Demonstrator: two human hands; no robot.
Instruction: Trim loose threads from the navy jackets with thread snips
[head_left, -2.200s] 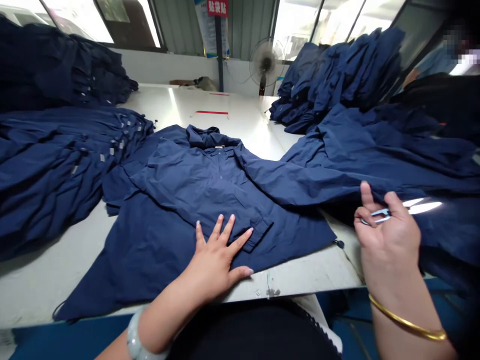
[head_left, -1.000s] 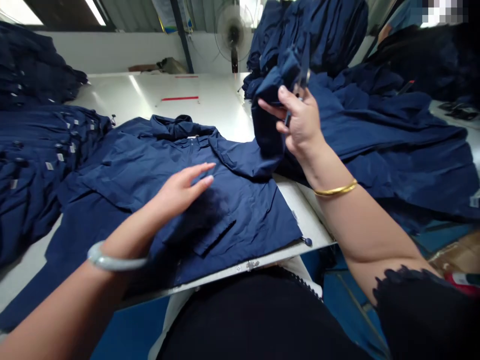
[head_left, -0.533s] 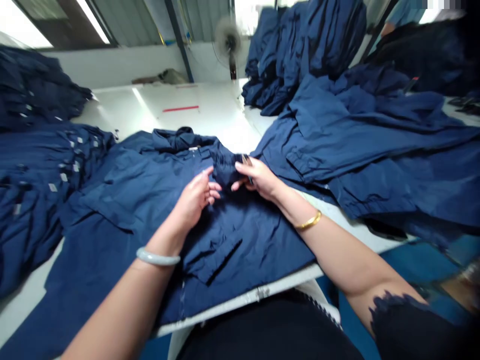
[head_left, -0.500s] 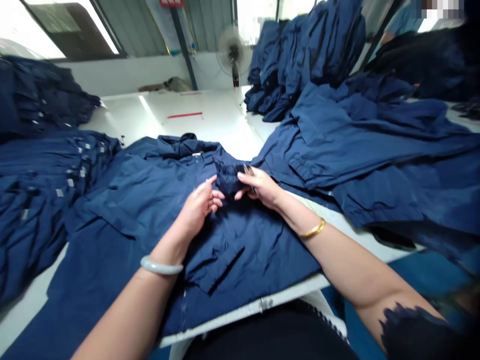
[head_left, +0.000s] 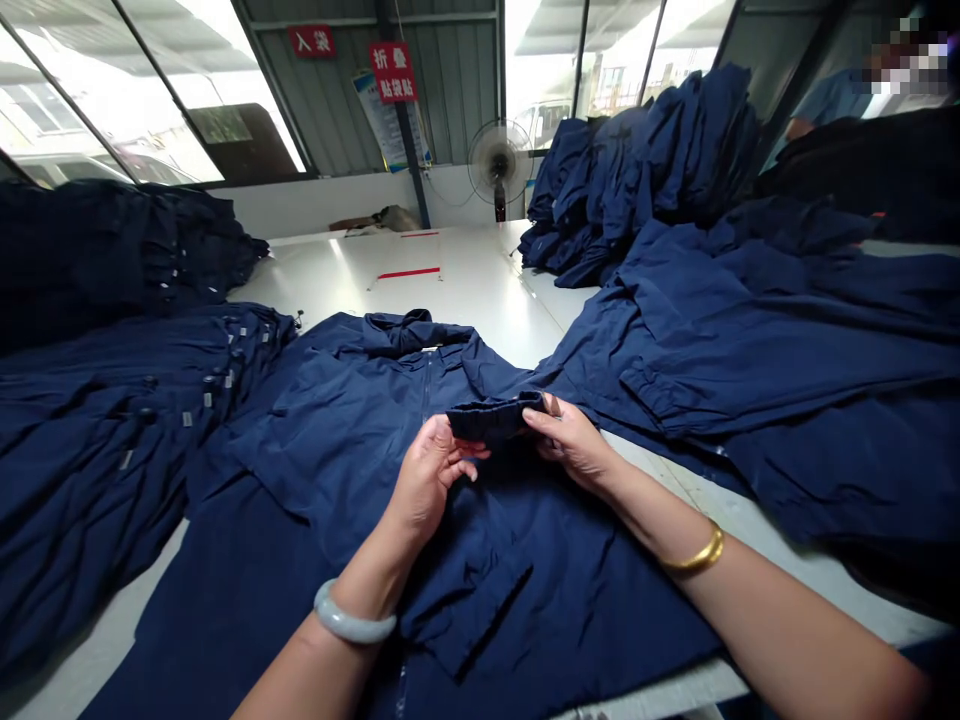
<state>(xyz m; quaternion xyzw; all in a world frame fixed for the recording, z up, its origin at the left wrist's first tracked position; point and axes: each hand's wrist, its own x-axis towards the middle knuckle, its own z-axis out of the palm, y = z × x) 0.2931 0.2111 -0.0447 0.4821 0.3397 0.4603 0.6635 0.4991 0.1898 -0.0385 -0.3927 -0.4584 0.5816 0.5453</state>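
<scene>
- Your left hand [head_left: 433, 478] is cupped and half closed, palm turned up, with its fingers curled under the left end of the navy sleeve cuff [head_left: 491, 418].
- Your right hand [head_left: 571, 445] is closed in a pinch on the cuff's right end, with the thumb on top and the fingers tucked behind it.
- A small metal sliver [head_left: 555, 405] shows just behind your right fingers, too small to tell what it is.
- The cuff is gathered and lifted just above the chest of the navy jacket [head_left: 337, 450], between your two hands.
- The jacket lies flat and wrinkled on the white bench [head_left: 450, 285], with its folded collar [head_left: 416, 333] pointing away from you. A zip runs down its front, and a flapped pocket [head_left: 480, 610] sits below your hands.
- A jade bangle [head_left: 354, 625] circles your left wrist, and a gold bangle [head_left: 694, 552] circles your right.
- To your left, a stacked pile of navy garments [head_left: 97, 450] lies along the bench, with small tags showing at its edge.
- To your right, a loose navy garment [head_left: 787, 345] spreads beside the jacket, and a tall heap of navy garments [head_left: 645, 175] stands beyond it.
- A red strip [head_left: 409, 272] marks the far end of the bench.
- A pedestal fan [head_left: 499, 160] stands past the bench, and a co-worker's blue sleeve [head_left: 825, 100] shows at the upper right.
</scene>
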